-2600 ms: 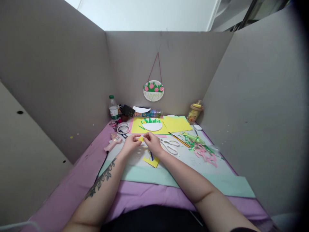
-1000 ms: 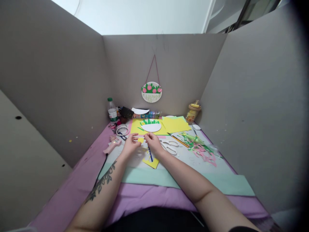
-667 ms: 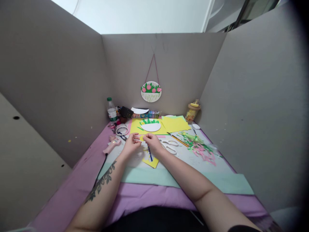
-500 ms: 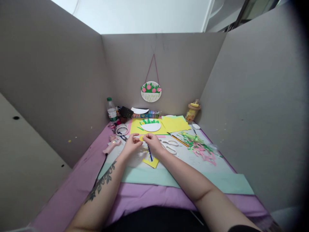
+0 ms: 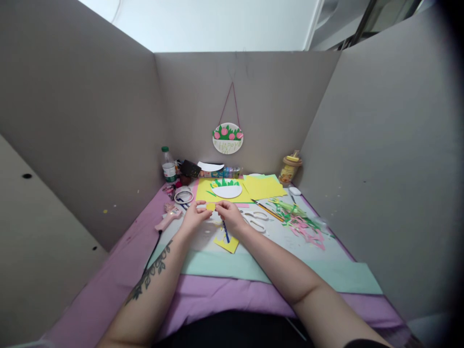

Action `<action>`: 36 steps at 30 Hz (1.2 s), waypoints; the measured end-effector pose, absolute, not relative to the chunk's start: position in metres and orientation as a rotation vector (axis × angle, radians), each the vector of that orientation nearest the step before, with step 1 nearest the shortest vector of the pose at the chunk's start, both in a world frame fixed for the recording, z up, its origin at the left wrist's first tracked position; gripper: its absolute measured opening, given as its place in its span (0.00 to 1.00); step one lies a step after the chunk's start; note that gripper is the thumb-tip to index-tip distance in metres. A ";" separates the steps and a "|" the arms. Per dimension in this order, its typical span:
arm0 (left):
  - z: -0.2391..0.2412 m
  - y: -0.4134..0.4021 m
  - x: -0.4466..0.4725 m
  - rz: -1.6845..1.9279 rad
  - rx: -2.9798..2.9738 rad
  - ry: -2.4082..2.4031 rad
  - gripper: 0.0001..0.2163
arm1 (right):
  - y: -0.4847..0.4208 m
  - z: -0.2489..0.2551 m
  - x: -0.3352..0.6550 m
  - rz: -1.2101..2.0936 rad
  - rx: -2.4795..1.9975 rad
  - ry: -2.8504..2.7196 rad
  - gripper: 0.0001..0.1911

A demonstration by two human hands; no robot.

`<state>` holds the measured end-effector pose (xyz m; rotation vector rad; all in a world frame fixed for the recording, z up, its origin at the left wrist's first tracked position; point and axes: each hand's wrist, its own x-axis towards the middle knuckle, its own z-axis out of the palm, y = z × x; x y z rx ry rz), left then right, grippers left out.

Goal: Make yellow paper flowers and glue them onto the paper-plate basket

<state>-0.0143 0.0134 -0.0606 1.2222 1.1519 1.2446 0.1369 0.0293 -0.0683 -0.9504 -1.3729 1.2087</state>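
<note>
A small yellow paper piece (image 5: 210, 206) is held up between my two hands. My left hand (image 5: 195, 216) has its thumb and fingertips at the piece's left edge. My right hand (image 5: 229, 214) pinches its right edge. Below my right hand lie a blue pen (image 5: 226, 233) and a yellow paper scrap (image 5: 227, 246) on the table. Just beyond my hands is a white half plate (image 5: 227, 192) with green paper grass along its straight edge. To the right of my right hand are white-handled scissors (image 5: 258, 225), their blades hidden behind the hand.
On the left are a tape roll (image 5: 183, 195), a pink glue gun (image 5: 167, 220) and a bottle (image 5: 168, 166). Pencils (image 5: 268, 210) and green and pink paper shreds (image 5: 304, 226) lie right. Yellow sheets (image 5: 264, 187) lie behind. A decorated plate (image 5: 227, 145) hangs on the back wall.
The yellow piece now shows more of its face between my fingertips, as my left fingers have shifted slightly left. The view has moved a little; the table things stay put.
</note>
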 end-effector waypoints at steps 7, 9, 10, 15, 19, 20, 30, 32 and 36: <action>-0.066 0.016 -0.014 1.252 1.215 1.143 0.26 | 0.025 -0.066 0.135 1.209 -0.914 -1.382 0.08; -0.065 0.015 -0.014 1.243 1.238 1.138 0.25 | 0.025 -0.065 0.135 1.214 -0.907 -1.396 0.08; -0.064 0.014 -0.014 1.236 1.247 1.133 0.25 | 0.025 -0.065 0.135 1.216 -0.905 -1.399 0.08; -0.056 0.009 -0.013 1.197 1.261 1.093 0.25 | 0.026 -0.068 0.134 1.227 -0.907 -1.372 0.09; -0.053 0.007 -0.011 1.203 1.244 1.039 0.25 | 0.031 -0.073 0.134 1.192 -0.932 -1.370 0.10; -0.053 0.007 -0.011 1.208 1.241 1.048 0.24 | 0.032 -0.075 0.135 1.187 -0.937 -1.369 0.11; -0.054 0.010 -0.011 1.245 1.274 1.083 0.17 | 0.030 -0.075 0.135 1.199 -0.925 -1.360 0.13; -0.055 0.011 -0.011 1.264 1.288 1.097 0.15 | 0.027 -0.072 0.134 1.186 -0.928 -1.395 0.12; -0.056 0.012 -0.011 1.304 1.317 1.145 0.14 | 0.024 -0.069 0.133 1.162 -0.918 -1.420 0.11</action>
